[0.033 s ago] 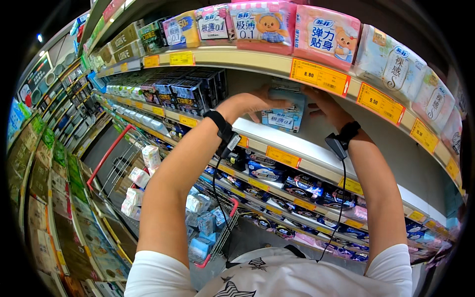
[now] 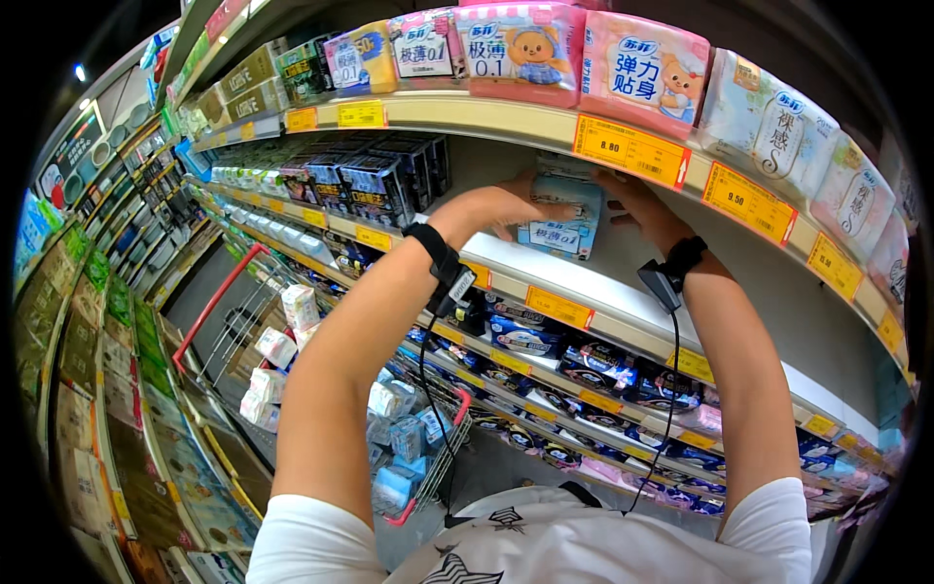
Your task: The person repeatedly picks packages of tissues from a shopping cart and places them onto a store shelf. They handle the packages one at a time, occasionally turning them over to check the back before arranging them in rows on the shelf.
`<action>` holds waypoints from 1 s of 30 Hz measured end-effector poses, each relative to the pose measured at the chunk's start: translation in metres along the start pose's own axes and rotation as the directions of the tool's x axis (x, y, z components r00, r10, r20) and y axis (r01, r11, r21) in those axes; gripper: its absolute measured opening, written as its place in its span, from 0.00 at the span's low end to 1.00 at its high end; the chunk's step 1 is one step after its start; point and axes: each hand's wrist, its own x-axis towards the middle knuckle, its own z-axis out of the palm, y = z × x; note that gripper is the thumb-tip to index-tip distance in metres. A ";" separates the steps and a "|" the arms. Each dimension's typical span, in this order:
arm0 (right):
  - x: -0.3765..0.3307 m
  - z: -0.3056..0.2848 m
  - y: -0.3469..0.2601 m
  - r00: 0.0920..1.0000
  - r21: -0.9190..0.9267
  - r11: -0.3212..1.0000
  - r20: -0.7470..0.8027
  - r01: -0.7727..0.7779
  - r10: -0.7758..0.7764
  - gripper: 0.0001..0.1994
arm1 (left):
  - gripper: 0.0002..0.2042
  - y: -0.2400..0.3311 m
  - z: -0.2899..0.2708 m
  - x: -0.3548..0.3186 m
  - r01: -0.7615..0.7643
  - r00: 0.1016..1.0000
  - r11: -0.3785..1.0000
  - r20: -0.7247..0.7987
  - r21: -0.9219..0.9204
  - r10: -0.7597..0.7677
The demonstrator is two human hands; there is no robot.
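A short row of light-blue sanitary pad packs (image 2: 556, 237) stands on the white middle shelf, one behind another, with the front pack facing me. My left hand (image 2: 501, 206) lies along the row's left side, its thumb stretched over the packs and its other fingers partly hidden. On the right side my right hand (image 2: 637, 209) has its fingers spread beside the packs, close to them. Neither hand is wrapped round a pack. Both wrists wear black straps with small devices and cables.
Overhanging the hands is an upper shelf edge with yellow price tags (image 2: 630, 149) and pink pad packs (image 2: 644, 73). Dark boxes (image 2: 375, 185) stand left on the same shelf. A shopping cart (image 2: 438, 467) with packs is at lower left. Lower shelves hold dark-blue packs (image 2: 595, 365).
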 end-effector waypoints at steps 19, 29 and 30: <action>0.066 -0.001 0.048 0.999 0.177 0.983 0.008 -0.045 0.044 0.40 | 0.45 -0.012 0.012 -0.011 0.080 0.987 0.969 -0.114 -0.235 -0.109; 0.072 -0.003 0.050 0.999 0.192 0.980 0.015 -0.045 0.043 0.32 | 0.32 -0.019 0.019 -0.011 0.001 0.989 0.876 -0.129 -0.481 -0.073; 0.077 -0.007 0.055 0.999 0.192 0.980 0.023 -0.053 0.049 0.30 | 0.31 -0.019 0.021 -0.010 -0.049 0.989 0.845 -0.143 -0.532 -0.032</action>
